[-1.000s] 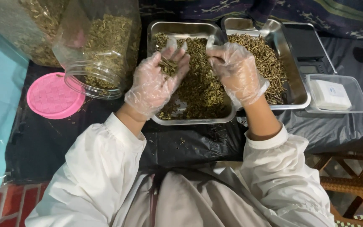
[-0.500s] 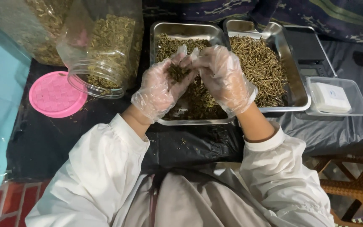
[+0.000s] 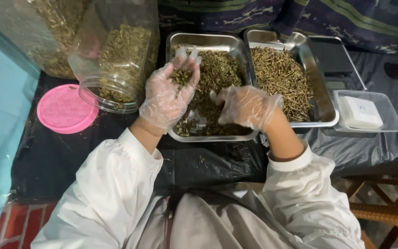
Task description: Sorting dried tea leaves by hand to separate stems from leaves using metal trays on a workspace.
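Note:
Both hands wear clear plastic gloves. My left hand (image 3: 167, 94) is palm up over the left steel tray (image 3: 177, 134), cupping a small clump of dried green-brown herb (image 3: 180, 76). My right hand (image 3: 245, 107) is lowered palm down into the loose dried herb (image 3: 217, 74) that fills that tray, its fingers curled in the material. Whether it grips any herb is hidden by the glove and fingers.
A second steel tray (image 3: 321, 103) of thin dried stems sits to the right. A clear jar (image 3: 116, 55) of herb lies tilted at left, its pink lid (image 3: 63, 110) beside it. A dark digital scale (image 3: 335, 60) and a clear lidded box (image 3: 367, 113) stand at far right on black sheeting.
My hands were raised together over the tray, working the herb between them. Now they have parted: the right dropped into the tray, the left stays up with a clump.

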